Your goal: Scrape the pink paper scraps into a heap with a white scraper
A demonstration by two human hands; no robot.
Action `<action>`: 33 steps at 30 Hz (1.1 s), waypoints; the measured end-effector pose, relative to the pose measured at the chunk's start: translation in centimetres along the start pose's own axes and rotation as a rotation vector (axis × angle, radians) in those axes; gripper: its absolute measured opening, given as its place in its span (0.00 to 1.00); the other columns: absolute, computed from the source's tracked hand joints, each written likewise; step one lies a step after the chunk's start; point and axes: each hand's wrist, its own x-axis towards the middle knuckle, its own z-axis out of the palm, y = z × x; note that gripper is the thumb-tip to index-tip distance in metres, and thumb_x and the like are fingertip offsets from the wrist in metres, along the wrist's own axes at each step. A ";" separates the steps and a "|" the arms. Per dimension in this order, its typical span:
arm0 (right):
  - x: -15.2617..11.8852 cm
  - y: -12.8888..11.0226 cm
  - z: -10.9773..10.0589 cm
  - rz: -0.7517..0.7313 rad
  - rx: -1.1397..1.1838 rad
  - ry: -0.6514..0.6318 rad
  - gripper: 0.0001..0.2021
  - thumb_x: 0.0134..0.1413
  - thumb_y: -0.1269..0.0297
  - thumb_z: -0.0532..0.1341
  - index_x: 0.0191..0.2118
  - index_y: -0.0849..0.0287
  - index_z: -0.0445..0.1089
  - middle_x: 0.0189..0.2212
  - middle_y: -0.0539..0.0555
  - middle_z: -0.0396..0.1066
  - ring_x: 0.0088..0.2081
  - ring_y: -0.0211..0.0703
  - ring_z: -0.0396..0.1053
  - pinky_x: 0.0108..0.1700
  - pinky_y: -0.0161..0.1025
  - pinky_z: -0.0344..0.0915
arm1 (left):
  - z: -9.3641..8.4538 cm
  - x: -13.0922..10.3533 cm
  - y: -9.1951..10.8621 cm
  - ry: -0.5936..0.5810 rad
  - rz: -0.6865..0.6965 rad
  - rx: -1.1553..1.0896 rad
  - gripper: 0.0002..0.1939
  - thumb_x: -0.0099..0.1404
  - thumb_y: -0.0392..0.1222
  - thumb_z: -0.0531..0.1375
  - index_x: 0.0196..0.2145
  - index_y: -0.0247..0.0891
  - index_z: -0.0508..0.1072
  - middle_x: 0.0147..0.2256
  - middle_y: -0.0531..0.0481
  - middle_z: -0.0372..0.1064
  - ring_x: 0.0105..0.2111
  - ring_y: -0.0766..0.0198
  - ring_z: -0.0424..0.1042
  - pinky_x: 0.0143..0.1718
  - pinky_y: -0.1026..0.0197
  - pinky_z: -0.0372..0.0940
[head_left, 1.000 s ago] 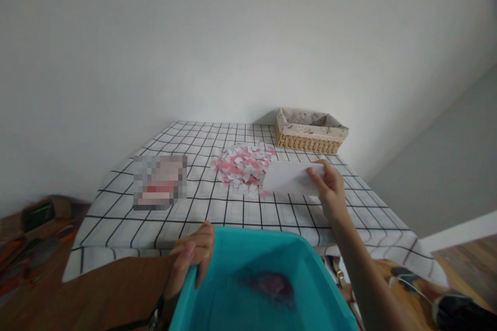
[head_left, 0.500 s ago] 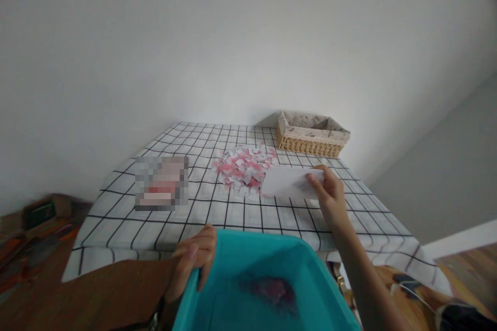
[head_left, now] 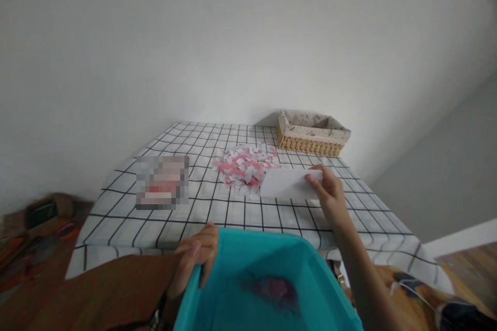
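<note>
White card and loose scraps at the near side of a checked cloth, as seen from across the room.
The white card (head_left: 285, 184) looked light, fairly stiff and easily creased — best held by its right end, where the right hand (head_left: 332, 194) pinched it between thumb and fingers. The paper scraps (head_left: 244, 165) seemed nearly weightless, soft and apt to scatter, and better taken from the heap's edges. The card was plain, flat-faced and oblong; the scraps, pink and white, lay heaped on the checked cloth (head_left: 233, 212), just beside the card's left end — contact could not be told. The left hand (head_left: 199, 249) curled its fingers over the left rim of the teal tub (head_left: 260, 240).
</note>
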 end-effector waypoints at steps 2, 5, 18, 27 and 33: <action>-0.1 0.1 -0.1 0.008 0.014 -0.002 0.10 0.54 0.57 0.57 0.27 0.56 0.62 0.22 0.47 0.60 0.24 0.37 0.57 0.24 0.35 0.53 | -0.1 -0.4 0.5 0.046 -0.010 -0.010 0.27 0.67 0.47 0.43 0.13 0.43 0.63 0.17 0.50 0.64 0.20 0.59 0.62 0.24 0.55 0.63; -0.2 0.4 -0.2 0.021 0.028 0.022 0.10 0.54 0.56 0.57 0.29 0.55 0.62 0.22 0.47 0.59 0.23 0.37 0.56 0.24 0.34 0.53 | 0.0 -0.3 0.8 0.055 -0.033 -0.102 0.26 0.67 0.46 0.45 0.13 0.42 0.62 0.18 0.50 0.64 0.23 0.58 0.64 0.28 0.54 0.63; -0.1 0.3 -0.1 0.043 0.029 -0.026 0.09 0.54 0.57 0.58 0.28 0.55 0.63 0.21 0.46 0.57 0.22 0.36 0.54 0.22 0.34 0.50 | -0.1 0.7 -2.0 -0.147 0.106 -0.438 0.31 0.70 0.42 0.38 0.10 0.38 0.54 0.13 0.52 0.57 0.17 0.64 0.58 0.29 0.55 0.58; -0.1 0.1 0.0 0.075 0.064 -0.022 0.10 0.53 0.57 0.59 0.28 0.56 0.62 0.22 0.47 0.58 0.23 0.37 0.55 0.23 0.34 0.51 | -0.1 0.7 -2.2 -0.172 0.097 -0.420 0.31 0.70 0.44 0.38 0.10 0.38 0.53 0.13 0.52 0.56 0.18 0.63 0.57 0.32 0.54 0.57; -0.1 0.2 0.1 0.165 0.127 -0.085 0.10 0.52 0.55 0.59 0.29 0.55 0.62 0.19 0.46 0.56 0.20 0.36 0.54 0.19 0.33 0.51 | 0.0 0.9 -1.7 -0.124 0.094 -0.413 0.31 0.70 0.43 0.39 0.09 0.38 0.53 0.13 0.52 0.55 0.18 0.63 0.57 0.30 0.55 0.57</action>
